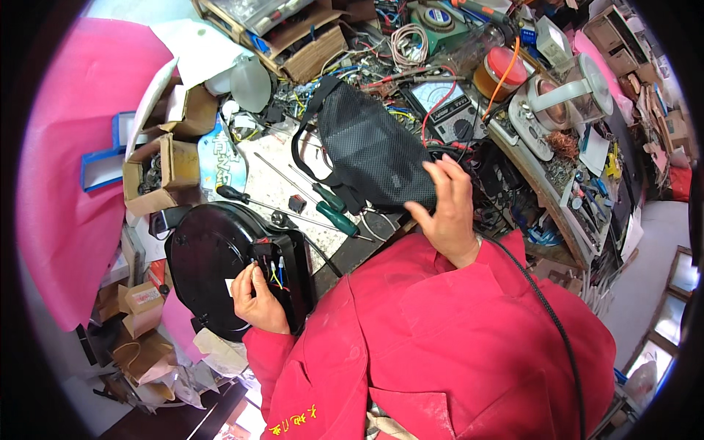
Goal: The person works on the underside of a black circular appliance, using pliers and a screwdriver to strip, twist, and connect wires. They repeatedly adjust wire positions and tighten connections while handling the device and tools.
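Observation:
My left hand (257,297) pinches at the inner edge of a black appliance (205,257), beside its exposed compartment of coloured wires (277,270); what sits between the fingertips is too small to name. My right hand (447,205) has its fingers apart at the lower right end of a black mesh bag (367,139) with a strap; whether it touches the bag I cannot tell. On the pale board (271,176) between them lie screwdrivers with green handles (336,218), another with a dark handle (231,193), and a small dark block (297,203).
Behind the bag are tangled wires, an analogue multimeter (447,110), a red-lidded tub (497,72) and a coiled cable (407,45). An electric kettle (583,92) stands on the cluttered right bench. Open cardboard boxes (176,161) and pink foam sheeting (73,220) are at left.

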`<act>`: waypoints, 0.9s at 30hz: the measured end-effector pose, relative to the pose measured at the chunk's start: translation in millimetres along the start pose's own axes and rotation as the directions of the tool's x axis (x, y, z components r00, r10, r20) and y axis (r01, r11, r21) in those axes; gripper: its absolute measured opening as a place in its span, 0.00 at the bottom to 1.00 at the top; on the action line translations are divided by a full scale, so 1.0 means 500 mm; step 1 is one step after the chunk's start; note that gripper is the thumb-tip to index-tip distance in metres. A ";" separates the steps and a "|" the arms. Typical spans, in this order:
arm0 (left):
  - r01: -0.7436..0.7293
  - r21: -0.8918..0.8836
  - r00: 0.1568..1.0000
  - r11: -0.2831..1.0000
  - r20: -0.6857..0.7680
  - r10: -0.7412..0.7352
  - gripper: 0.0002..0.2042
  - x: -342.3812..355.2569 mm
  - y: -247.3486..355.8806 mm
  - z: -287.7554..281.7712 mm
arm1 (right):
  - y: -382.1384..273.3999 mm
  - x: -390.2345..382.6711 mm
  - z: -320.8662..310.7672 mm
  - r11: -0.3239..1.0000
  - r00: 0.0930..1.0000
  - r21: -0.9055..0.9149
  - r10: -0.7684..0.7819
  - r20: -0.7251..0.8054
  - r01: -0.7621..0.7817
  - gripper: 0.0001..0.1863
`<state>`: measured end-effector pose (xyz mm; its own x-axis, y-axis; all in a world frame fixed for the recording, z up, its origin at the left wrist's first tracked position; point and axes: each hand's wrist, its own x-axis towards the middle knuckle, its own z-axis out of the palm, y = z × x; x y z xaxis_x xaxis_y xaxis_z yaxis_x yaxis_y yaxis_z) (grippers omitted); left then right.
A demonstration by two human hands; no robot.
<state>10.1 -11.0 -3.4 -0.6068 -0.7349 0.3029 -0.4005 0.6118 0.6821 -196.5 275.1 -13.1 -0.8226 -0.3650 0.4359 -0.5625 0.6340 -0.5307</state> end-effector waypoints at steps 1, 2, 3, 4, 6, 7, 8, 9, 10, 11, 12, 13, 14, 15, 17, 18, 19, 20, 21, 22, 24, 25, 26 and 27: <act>-0.009 0.001 1.000 1.000 0.003 0.009 0.07 0.000 -0.004 0.000 | -0.003 0.010 -0.002 0.999 0.992 -0.048 0.010 0.126 -0.004 0.48; -0.018 0.002 1.000 1.000 0.005 0.018 0.07 0.000 -0.006 -0.002 | -0.001 0.015 0.005 0.995 0.983 -0.097 0.003 0.182 0.015 0.48; -0.024 -0.006 1.000 1.000 -0.011 0.024 0.08 0.000 -0.004 0.002 | 0.011 0.019 0.011 0.990 0.968 -0.139 0.031 0.249 0.004 0.47; -0.022 -0.005 1.000 1.000 -0.007 0.022 0.08 0.002 -0.006 0.002 | 0.022 0.023 0.013 0.983 0.948 -0.182 0.061 0.314 -0.003 0.46; -0.014 0.001 1.000 1.000 0.000 0.014 0.07 -0.001 -0.008 0.001 | 0.029 0.029 0.011 0.981 0.943 -0.184 0.118 0.311 -0.062 0.46; -0.027 0.001 0.999 1.000 -0.032 0.027 0.07 -0.001 -0.010 0.005 | 0.027 0.037 0.012 0.986 0.951 -0.135 0.132 0.281 -0.097 0.42; -0.027 -0.001 0.999 1.000 -0.029 0.027 0.07 -0.004 -0.012 0.005 | 0.024 0.048 0.016 0.988 0.956 -0.083 0.148 0.251 -0.131 0.38; -0.028 -0.007 0.999 1.000 -0.026 0.028 0.07 -0.003 -0.014 0.007 | 0.028 0.057 0.024 0.995 0.973 -0.016 0.100 0.208 -0.099 0.35; -0.030 -0.013 0.999 0.999 -0.023 0.030 0.07 -0.002 -0.015 0.006 | 0.036 0.066 0.035 0.997 0.985 0.049 0.055 0.162 -0.064 0.32; 0.009 -0.012 1.000 1.000 0.002 -0.009 0.07 -0.002 -0.018 0.003 | 0.042 0.080 0.044 0.993 0.994 0.113 0.012 0.112 -0.025 0.28; 0.016 -0.010 1.000 1.000 -0.002 -0.016 0.07 -0.005 -0.014 -0.003 | 0.038 0.105 0.053 0.980 0.994 0.190 0.040 0.098 -0.058 0.20; 0.022 -0.019 1.000 1.000 -0.004 -0.022 0.07 -0.003 -0.011 0.001 | 0.036 0.129 0.057 0.973 0.998 0.226 0.023 0.054 -0.035 0.19; 0.027 -0.029 1.000 0.999 -0.005 -0.027 0.07 -0.002 -0.009 0.006 | 0.034 0.152 0.059 0.966 1.000 0.260 0.009 0.009 -0.011 0.18; 0.039 -0.041 0.999 0.998 -0.015 -0.040 0.07 -0.002 -0.010 0.010 | 0.027 0.176 0.059 0.959 1.000 0.282 0.023 -0.016 -0.017 0.18; 0.017 -0.014 1.000 1.000 -0.018 -0.017 0.07 -0.004 -0.012 0.004 | 0.027 0.217 0.068 0.944 0.999 0.328 0.040 -0.032 -0.028 0.18; 0.008 -0.006 1.000 1.000 -0.023 -0.009 0.07 -0.005 -0.016 0.004 | 0.029 0.234 0.066 0.939 0.999 0.343 0.028 -0.020 -0.019 0.17; 0.016 -0.020 0.999 1.000 -0.029 -0.016 0.07 -0.006 -0.018 0.004 | 0.028 0.245 0.060 0.936 0.999 0.349 0.030 0.022 -0.035 0.17; 0.000 -0.013 0.999 1.000 -0.032 0.000 0.07 -0.005 -0.016 0.004 | 0.028 0.252 0.055 0.934 0.997 0.354 0.031 0.064 -0.051 0.17; -0.015 -0.006 0.999 1.000 -0.031 0.015 0.07 -0.003 -0.012 0.003 | 0.030 0.254 0.052 0.931 0.995 0.359 0.039 0.089 -0.068 0.16; -0.030 0.001 0.999 1.000 -0.031 0.030 0.07 -0.001 -0.008 0.004 | 0.030 0.251 0.049 0.934 0.997 0.355 0.009 0.072 -0.034 0.15; -0.027 0.001 0.999 1.000 -0.046 0.027 0.06 -0.002 -0.010 0.007 | 0.044 0.232 0.044 0.958 0.992 0.287 -0.022 0.121 -0.013 0.15; -0.019 0.002 0.999 1.000 -0.047 0.020 0.06 -0.002 -0.009 0.006 | 0.047 0.213 0.041 0.963 0.987 0.267 -0.085 0.137 0.046 0.17; -0.012 0.003 0.999 1.000 -0.048 0.012 0.06 -0.003 -0.008 0.005 | 0.055 0.190 0.037 0.964 0.974 0.251 -0.137 0.182 0.088 0.20; 0.009 -0.023 0.999 1.000 -0.048 -0.010 0.06 -0.003 -0.010 0.007 | 0.060 0.164 0.033 0.974 0.963 0.211 -0.132 0.235 0.082 0.21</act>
<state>10.4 -12.2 -9.9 -0.5686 -0.7546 0.3276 -0.3900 0.5979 0.7003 -282.2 253.1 -5.4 -0.7375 -0.5952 0.3193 -0.6328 0.4437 -0.6345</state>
